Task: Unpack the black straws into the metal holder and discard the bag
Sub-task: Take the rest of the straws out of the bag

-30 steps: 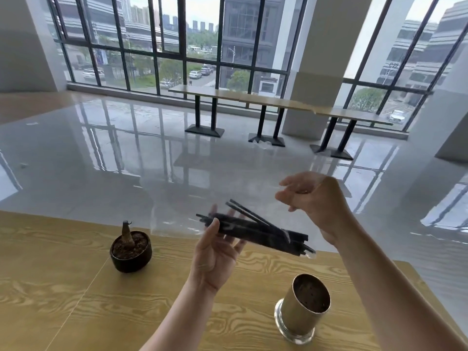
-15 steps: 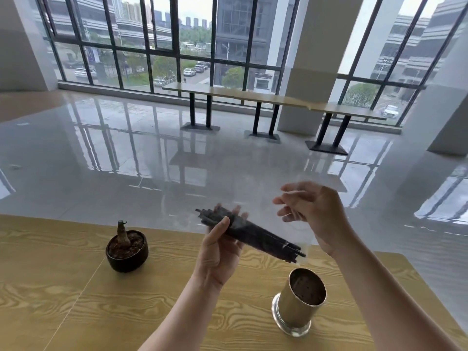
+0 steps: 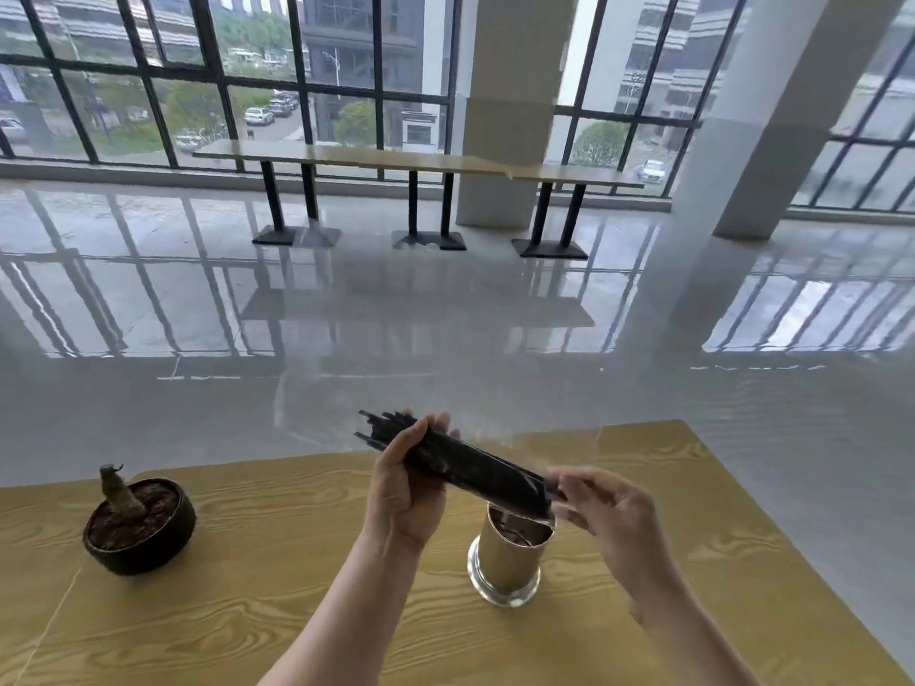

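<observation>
- Two hands in my feed. My left hand has its fingers and thumb curled round one bundle of black straws, gripping it near the upper end.
- The straws are thin, straight and matte. They are packed too tightly for me to count. The bundle tilts down towards my right hand, with its lower end just above the holder's mouth.
- My right hand's fingers are loosely curled at that lower end. They are blurred, so I cannot tell whether they pinch anything.
- There is a glossy sheen on the bundle. I cannot tell if it is the bag.
- One metal holder stands upright, below and between the hands. It is a brassy cylinder on a wider shiny round foot.
- One dark round pot sits well left of my left hand, holding soil and a stubby stem.
- Both stand on a table with pale yellow wood grain.
- Beyond the hands are a glossy grey floor, a long bench table on black legs, two white pillars and black-framed windows.
</observation>
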The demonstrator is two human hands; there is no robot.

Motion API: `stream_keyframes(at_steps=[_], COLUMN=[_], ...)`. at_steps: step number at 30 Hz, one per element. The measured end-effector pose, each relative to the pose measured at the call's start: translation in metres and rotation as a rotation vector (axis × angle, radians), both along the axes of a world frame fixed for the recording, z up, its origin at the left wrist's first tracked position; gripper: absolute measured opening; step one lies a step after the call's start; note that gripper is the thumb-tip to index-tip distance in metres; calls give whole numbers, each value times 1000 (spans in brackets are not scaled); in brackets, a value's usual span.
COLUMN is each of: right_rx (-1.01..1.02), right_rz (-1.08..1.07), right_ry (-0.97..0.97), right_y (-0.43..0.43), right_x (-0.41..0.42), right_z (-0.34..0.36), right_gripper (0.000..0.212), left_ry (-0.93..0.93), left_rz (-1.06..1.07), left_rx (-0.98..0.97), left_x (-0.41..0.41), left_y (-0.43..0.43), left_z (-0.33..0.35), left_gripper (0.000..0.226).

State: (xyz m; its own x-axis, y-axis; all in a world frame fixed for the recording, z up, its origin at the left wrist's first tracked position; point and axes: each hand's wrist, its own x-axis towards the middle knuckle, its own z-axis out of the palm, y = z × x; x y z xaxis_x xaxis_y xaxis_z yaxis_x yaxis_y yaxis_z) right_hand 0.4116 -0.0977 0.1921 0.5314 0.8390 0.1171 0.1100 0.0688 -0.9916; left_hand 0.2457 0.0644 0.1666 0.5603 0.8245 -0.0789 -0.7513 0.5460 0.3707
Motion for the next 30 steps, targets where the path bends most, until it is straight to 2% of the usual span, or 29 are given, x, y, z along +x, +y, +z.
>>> stream_keyframes(at_steps=[4, 7, 11, 18, 23, 26, 30], right_rx=[133, 98, 90, 84, 77, 61, 43], right_rz=[-264, -273, -366, -433, -604, -630, -625], right_ry=[-1, -55, 49, 220, 57, -63, -146], right_y=[-26, -45, -73, -111, -131, -143, -153], right_x=[14, 28, 48, 64, 74, 83, 95], right_z=[-8, -6, -10, -14, -10, -8, -2], right_gripper=[19, 15, 18, 19, 15, 19, 17], left_ry=[-39, -81, -110, -76, -64, -28, -83], left_rz=[-133, -170, -255, -326, -413, -436, -455], left_rx=[22, -24, -80, -184, -207, -235, -291], left_x=[30, 53, 84, 124, 138, 148, 160], left_y=[-20, -33, -56, -96, -120, -135, -149], left_z=[-4, -7, -10, -19, -23, -26, -30], left_gripper=[15, 22, 38, 36, 33, 30, 27])
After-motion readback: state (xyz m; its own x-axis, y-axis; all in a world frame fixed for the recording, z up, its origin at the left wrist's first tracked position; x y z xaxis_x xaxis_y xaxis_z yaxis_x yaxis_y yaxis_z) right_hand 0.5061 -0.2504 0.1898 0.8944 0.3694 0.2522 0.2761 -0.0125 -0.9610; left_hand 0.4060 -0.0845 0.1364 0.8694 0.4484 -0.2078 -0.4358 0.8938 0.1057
